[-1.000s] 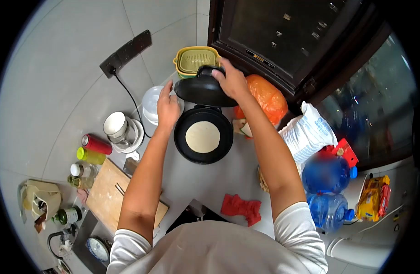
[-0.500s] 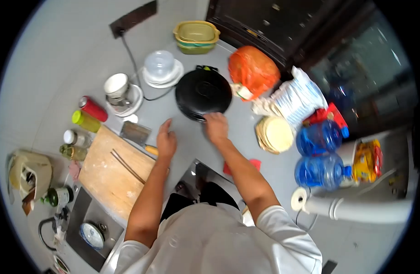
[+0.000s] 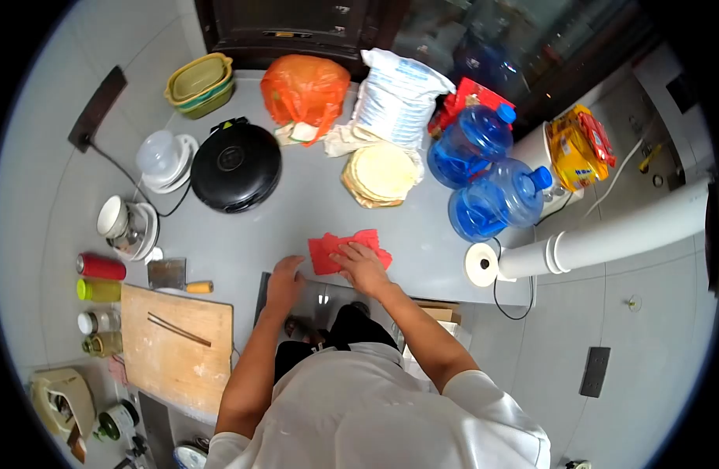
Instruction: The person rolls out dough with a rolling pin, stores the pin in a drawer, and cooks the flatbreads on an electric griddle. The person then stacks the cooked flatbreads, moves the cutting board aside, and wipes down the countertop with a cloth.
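Observation:
My right hand (image 3: 364,270) lies on a red cloth (image 3: 325,254) near the counter's front edge, fingers spread over its top. My left hand (image 3: 284,284) hovers at the front edge, fingers apart and holding nothing, a short way left of the cloth. Beyond it sits a closed black electric baking pan (image 3: 236,166). Behind the cloth is a stack of round pale flatbreads (image 3: 381,173). To the left, a wooden board (image 3: 176,359) carries a pair of chopsticks (image 3: 180,330), with a cleaver (image 3: 168,273) beside its far edge.
Large blue water bottles (image 3: 496,199) stand at the right. An orange plastic bag (image 3: 305,90) and a white sack (image 3: 402,98) are at the back. Bowls, a red can (image 3: 101,266) and jars line the left side. A power cord (image 3: 160,211) crosses the counter near the pan.
My right hand has left the baking pan's front edge and come back onto the red cloth. My left hand has drawn back towards the counter edge. The view has turned right.

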